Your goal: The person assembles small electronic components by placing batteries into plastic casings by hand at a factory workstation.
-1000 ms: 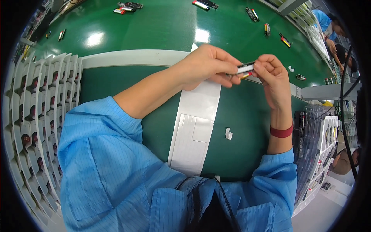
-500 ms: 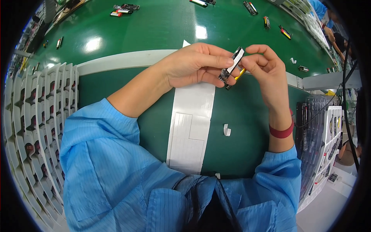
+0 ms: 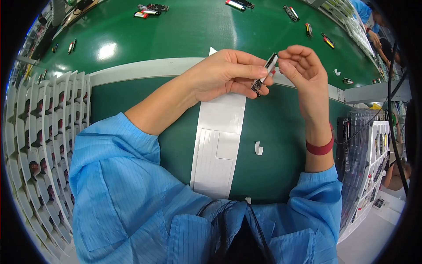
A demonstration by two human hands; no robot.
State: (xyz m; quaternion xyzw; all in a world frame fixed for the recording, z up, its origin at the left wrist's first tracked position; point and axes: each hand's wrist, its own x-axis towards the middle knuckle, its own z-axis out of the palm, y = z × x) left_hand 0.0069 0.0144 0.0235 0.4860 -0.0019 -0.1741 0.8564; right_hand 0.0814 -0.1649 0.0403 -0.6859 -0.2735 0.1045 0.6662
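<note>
My left hand (image 3: 235, 72) pinches a small circuit board (image 3: 256, 86) between thumb and fingers. A pale strip (image 3: 269, 66) runs along its upper part, and a bit of red shows at its side. Close to the board's upper end is my right hand (image 3: 305, 72), its fingers curled and the thumb near the index fingertip. Whatever lies between those fingertips is too small to make out. Below my left hand lies a long white sheet (image 3: 215, 149) with cut lines. To its right, a small curled white scrap (image 3: 259, 148) rests on the green mat (image 3: 281, 171).
White slotted trays (image 3: 48, 154) stand on the left. Clear and white trays (image 3: 367, 163) holding parts are stacked at right. Beyond a pale rail (image 3: 145, 68), several boards with batteries (image 3: 151, 9) lie on the green surface. Black cables (image 3: 392, 119) hang at right; another person's arm (image 3: 373, 38) shows far right.
The board has turned in my left hand, so its pale strip looks narrower and the yellow part is out of sight. My right hand has shifted slightly up and away from it.
</note>
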